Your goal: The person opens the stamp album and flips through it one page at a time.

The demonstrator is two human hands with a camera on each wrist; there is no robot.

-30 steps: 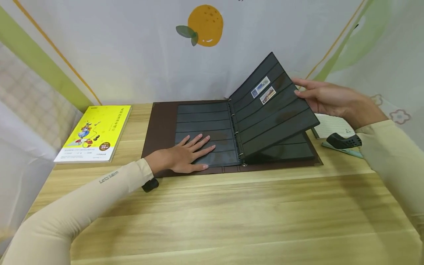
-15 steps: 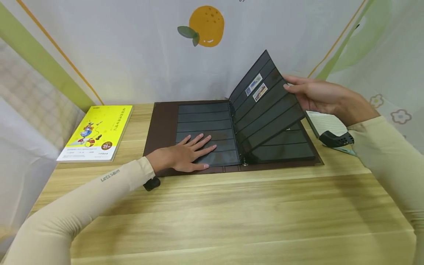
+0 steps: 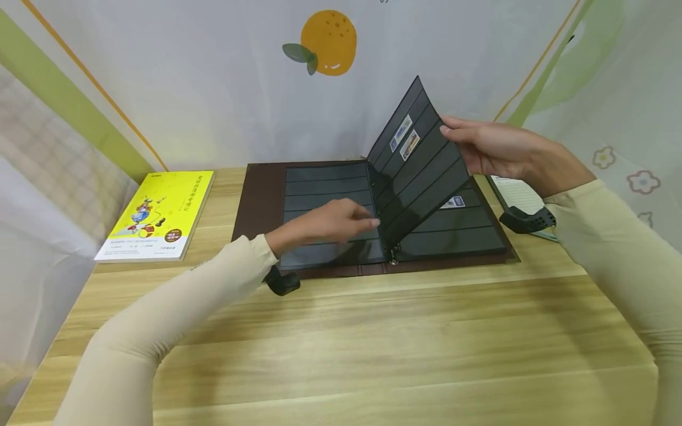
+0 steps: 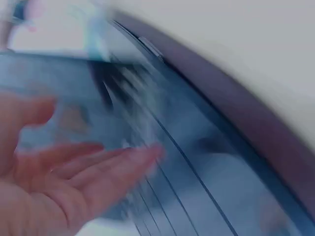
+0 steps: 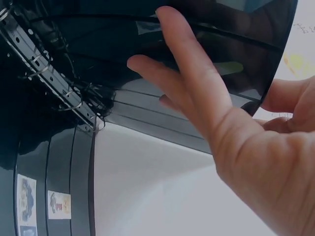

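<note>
The right hand point(image 3: 492, 145) pinched the free edge of a black stamp page point(image 3: 428, 168) between thumb and fingers, the page slanting up from the binder rings point(image 3: 394, 255) left of the grip. Postage stamps point(image 3: 409, 145) showed on it just left of the thumb, another stamp point(image 3: 454, 202) below on the lower page point(image 3: 453, 238). The left hand point(image 3: 330, 222) held nothing, its fingers loose over the left page point(image 3: 325, 183) of the open brown stamp album point(image 3: 261, 201) below the grip. Beneath the right hand lay a lined notepad point(image 3: 517, 195), well left of both a yellow book point(image 3: 165, 204)
</note>
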